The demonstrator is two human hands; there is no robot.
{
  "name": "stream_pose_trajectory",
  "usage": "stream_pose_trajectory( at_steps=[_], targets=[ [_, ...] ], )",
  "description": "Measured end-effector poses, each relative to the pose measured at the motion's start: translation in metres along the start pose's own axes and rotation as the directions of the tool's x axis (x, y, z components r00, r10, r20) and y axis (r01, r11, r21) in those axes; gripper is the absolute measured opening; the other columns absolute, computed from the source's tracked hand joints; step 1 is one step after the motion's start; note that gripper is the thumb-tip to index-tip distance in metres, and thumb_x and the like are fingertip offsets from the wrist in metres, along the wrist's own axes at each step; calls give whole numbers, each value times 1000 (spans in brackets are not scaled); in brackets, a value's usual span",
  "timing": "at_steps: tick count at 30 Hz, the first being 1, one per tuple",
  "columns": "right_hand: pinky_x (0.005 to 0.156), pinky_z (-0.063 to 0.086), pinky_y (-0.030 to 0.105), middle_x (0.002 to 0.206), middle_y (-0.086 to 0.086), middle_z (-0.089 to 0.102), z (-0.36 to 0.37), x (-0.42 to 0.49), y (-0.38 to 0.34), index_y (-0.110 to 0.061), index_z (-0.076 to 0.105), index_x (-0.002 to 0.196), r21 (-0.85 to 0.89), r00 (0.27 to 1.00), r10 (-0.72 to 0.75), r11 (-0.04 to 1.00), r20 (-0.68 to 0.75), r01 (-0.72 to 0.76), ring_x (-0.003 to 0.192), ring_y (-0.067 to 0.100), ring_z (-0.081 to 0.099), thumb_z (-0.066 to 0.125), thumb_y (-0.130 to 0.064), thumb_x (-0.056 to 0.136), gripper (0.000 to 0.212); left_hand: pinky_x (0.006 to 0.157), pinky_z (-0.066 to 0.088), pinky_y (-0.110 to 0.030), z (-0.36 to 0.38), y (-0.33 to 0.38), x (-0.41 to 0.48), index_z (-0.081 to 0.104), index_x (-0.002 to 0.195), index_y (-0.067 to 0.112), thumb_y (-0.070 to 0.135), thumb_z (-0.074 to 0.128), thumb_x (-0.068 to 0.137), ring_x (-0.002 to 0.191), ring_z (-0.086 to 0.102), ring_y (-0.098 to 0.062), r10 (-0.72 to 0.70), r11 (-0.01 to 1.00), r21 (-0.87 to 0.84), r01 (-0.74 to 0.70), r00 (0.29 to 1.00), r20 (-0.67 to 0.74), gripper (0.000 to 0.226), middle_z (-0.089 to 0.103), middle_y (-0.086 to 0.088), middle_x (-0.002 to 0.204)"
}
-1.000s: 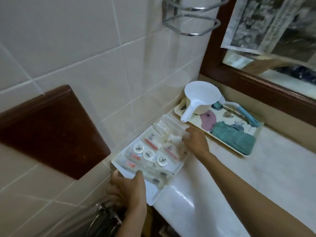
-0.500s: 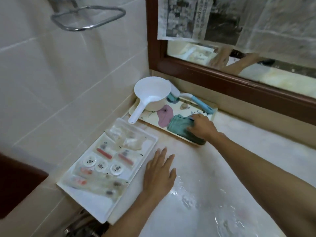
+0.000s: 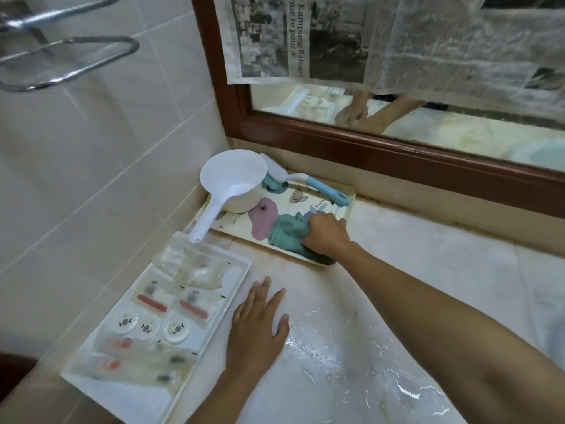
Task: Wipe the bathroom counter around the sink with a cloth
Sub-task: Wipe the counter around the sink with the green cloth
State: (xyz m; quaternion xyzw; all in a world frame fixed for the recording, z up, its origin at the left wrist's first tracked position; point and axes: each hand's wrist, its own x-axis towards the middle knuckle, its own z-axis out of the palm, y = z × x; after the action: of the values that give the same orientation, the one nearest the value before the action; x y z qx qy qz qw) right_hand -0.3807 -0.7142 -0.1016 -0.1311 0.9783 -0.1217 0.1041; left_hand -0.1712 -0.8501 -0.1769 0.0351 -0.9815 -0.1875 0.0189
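A teal cloth [image 3: 286, 235] lies bunched on a patterned tray [image 3: 345, 191] at the back left of the pale stone counter [image 3: 428, 270]. My right hand [image 3: 327, 235] grips the cloth with curled fingers, and part of the cloth is hidden under it. My left hand [image 3: 256, 325] rests flat on the counter with straight fingers, just right of a white tray. Water glistens on the counter [image 3: 336, 362] near my left hand. The sink is outside the view.
A white ladle [image 3: 232, 186] and a blue-handled brush [image 3: 305, 182] sit on the patterned tray. The white tray [image 3: 226, 307] of packaged toiletries lies along the tiled wall. A wood-framed mirror [image 3: 397, 148] with newspaper stands behind; a metal rack [image 3: 70, 56] juts from the wall.
My left hand let go of the white tray and now lies flat on the counter. My right hand moved from the white tray to the teal cloth and closed around it, bunching it.
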Motion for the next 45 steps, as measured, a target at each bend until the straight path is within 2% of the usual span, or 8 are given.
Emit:
stream_pose_trajectory(
  at_steps=[6,12,17,20,23,26,36,45],
  targets=[
    [74,48,36,92,2,63,-42,-61,11,-19,53,101,330,965,151,941,-215,-73,85,25,59,64,-30,83,23,112,23,-33,-2,0,-1,42,143,39,54,26,89,148,13,-8,-4,1000,-18,4,1000,-1,58,16,14,160],
    [73,53,40,90,9,67,-45,-179,110,-5,54,88,803,850,527,519,-29,-294,83,27,65,70,-23,83,25,111,25,-39,-7,3,-3,44,143,34,56,20,86,148,15,-13,6,999,-50,-5,1000,22,66,20,10,160],
    [71,46,38,83,10,60,-20,-254,179,-12,51,78,525,723,691,614,3,-589,82,30,57,64,-21,86,18,113,21,-44,-17,28,5,51,138,25,40,47,89,148,16,-20,-130,985,-97,142,985,116,51,24,0,160],
    [83,46,43,114,15,57,2,-278,192,-9,53,108,112,601,772,629,-205,-770,105,36,50,59,-33,86,33,112,23,-44,-21,54,10,60,126,24,31,61,87,143,22,-22,-132,969,-192,155,983,129,39,29,-3,154],
    [99,32,49,143,15,43,20,-284,189,-11,46,134,-11,727,591,773,-350,-634,125,39,42,44,-47,85,60,110,25,-40,-17,72,20,61,120,24,24,63,86,139,29,-21,7,966,-257,25,992,124,34,34,0,151],
    [113,3,37,162,-5,7,34,-278,190,-30,13,152,-125,895,421,890,-148,-439,149,24,4,-2,-65,86,77,109,28,-41,-11,73,35,58,127,22,23,60,88,139,30,-22,128,972,-212,-100,984,121,39,36,1,152],
    [118,-9,37,159,-13,-16,65,-275,148,-37,-5,151,29,914,385,923,-124,-385,145,13,-20,-1,-49,91,61,104,34,-53,9,76,33,54,133,16,33,41,79,141,32,-30,241,970,2,-242,968,74,58,43,-5,150],
    [114,-1,32,161,-11,6,47,-265,223,-38,15,151,-10,908,371,925,-193,-380,148,17,1,5,-47,91,62,98,37,-56,15,79,35,56,129,14,39,33,77,138,36,-33,241,967,74,-245,968,66,62,46,-9,146]
  ],
)
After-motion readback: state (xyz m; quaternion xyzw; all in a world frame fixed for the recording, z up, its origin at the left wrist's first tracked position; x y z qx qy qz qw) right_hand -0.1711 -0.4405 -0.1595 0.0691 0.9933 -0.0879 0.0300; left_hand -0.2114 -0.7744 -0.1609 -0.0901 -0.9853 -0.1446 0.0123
